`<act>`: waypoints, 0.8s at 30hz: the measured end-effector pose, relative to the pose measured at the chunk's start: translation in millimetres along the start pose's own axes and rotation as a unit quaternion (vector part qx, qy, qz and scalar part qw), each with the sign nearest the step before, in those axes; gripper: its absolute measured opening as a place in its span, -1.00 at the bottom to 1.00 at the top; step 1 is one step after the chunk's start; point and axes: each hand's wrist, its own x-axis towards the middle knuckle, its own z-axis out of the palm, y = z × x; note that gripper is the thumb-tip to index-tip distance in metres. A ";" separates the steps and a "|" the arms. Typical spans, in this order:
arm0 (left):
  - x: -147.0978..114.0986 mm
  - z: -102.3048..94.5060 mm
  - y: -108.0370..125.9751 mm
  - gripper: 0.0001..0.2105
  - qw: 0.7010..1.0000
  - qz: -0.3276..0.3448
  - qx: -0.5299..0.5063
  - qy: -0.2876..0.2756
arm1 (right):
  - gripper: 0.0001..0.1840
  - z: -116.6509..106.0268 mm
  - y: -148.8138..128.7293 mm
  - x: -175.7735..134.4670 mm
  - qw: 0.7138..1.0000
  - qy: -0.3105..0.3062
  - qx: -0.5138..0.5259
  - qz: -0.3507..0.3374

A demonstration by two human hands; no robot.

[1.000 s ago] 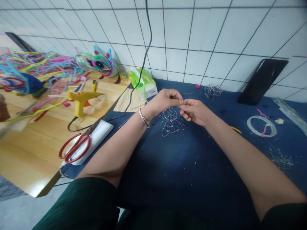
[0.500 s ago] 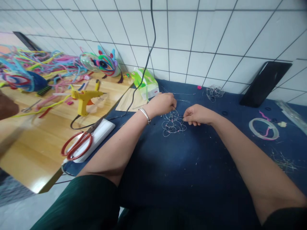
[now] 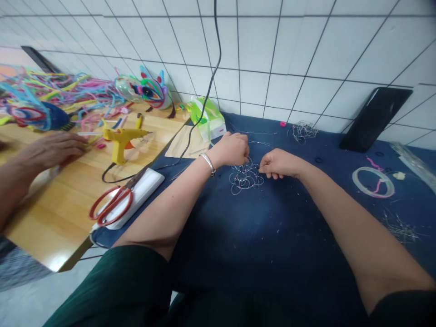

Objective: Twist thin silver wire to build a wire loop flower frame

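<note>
Looped wirework (image 3: 245, 180), one: silvery, reddish-beaded, laid on dark blue cloth (image 3: 272, 272); its edges are pinched by left hand (image 3: 233, 147) and right hand (image 3: 279, 162). Red-handled scissors (image 3: 121, 194), one pair; yellow glue gun (image 3: 120, 144), one; silver bracelet (image 3: 206, 161), one.

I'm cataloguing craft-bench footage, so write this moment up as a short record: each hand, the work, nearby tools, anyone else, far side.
Left hand: over the upper edge of the work, back turned up; grip hidden
Right hand: thumb and finger pinched at its right edge
Work: looped wire piece with small pink beads
Tools: red-handled scissors on a white block; yellow glue gun
Co-worker: another person's hand, blurred, by the glue gun
Far side: tangled wire near the tiled wall
</note>
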 end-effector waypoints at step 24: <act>0.0 -5.7 -9.7 -0.81 0.997 -0.004 -0.056 0.050 | -0.88 8.3 -3.1 3.5 0.990 0.135 0.040 -0.002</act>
